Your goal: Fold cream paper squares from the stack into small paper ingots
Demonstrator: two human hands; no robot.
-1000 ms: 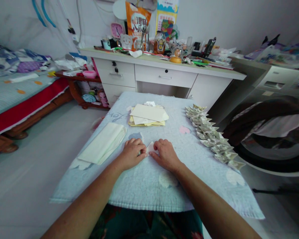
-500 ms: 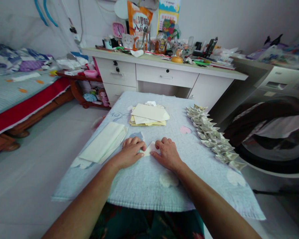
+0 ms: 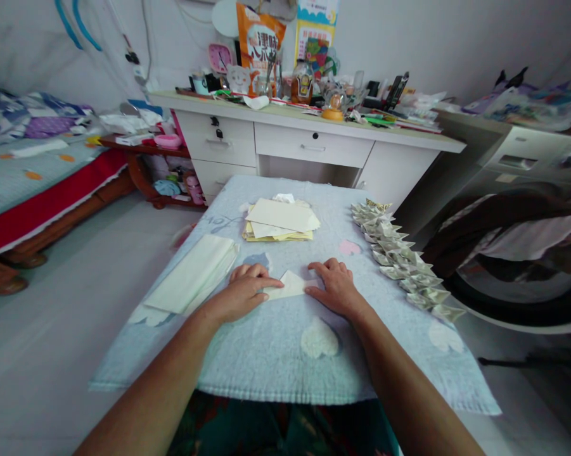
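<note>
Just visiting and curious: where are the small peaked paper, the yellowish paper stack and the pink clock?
Small peaked paper [image 3: 293, 285], head view: its visible middle.
Yellowish paper stack [image 3: 281, 215], head view: its top sheet.
Pink clock [image 3: 220, 58], head view: its dial.

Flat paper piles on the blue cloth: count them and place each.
2. One cream-and-yellow pile lies beyond the folded paper; one pale pile lies left of the left hand. No other shows, though the arms hide part of the cloth.

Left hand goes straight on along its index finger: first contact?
Left hand: past the folded paper at its fingertip, likely the right hand, thumb side. Height over the paper is unclear.
</note>
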